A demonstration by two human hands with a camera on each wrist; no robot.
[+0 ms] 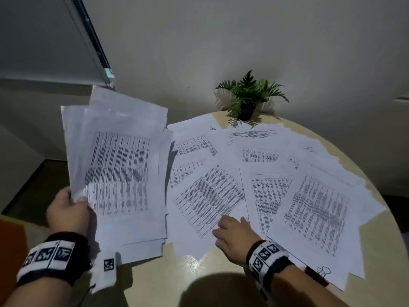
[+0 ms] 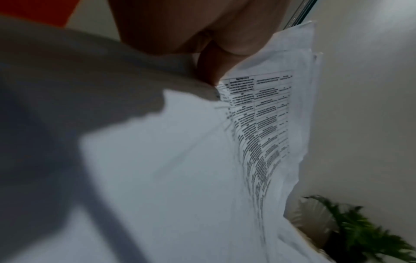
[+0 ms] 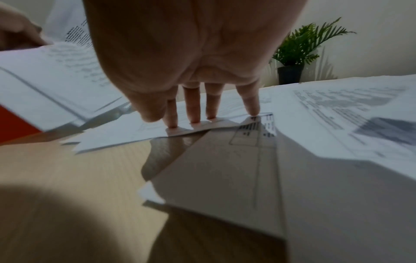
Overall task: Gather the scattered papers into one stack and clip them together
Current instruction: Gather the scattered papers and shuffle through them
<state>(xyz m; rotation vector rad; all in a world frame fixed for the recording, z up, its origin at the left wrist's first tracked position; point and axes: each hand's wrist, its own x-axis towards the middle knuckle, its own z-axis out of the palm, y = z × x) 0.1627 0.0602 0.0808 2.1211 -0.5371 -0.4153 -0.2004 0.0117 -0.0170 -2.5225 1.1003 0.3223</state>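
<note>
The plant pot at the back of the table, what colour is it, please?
The plant pot is black, clearest in the right wrist view.

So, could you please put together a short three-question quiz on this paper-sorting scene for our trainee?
1. True or false: the left hand holds a bundle of white printed sheets raised off the round pale wooden table.
2. What do the right hand's fingertips touch? A) the small potted green fern B) a loose white printed sheet lying on the table C) the black binder clip
3. Fill in: the binder clip lies beside the right ____.

Key: 1 true; 2 B; 3 forearm.
</note>
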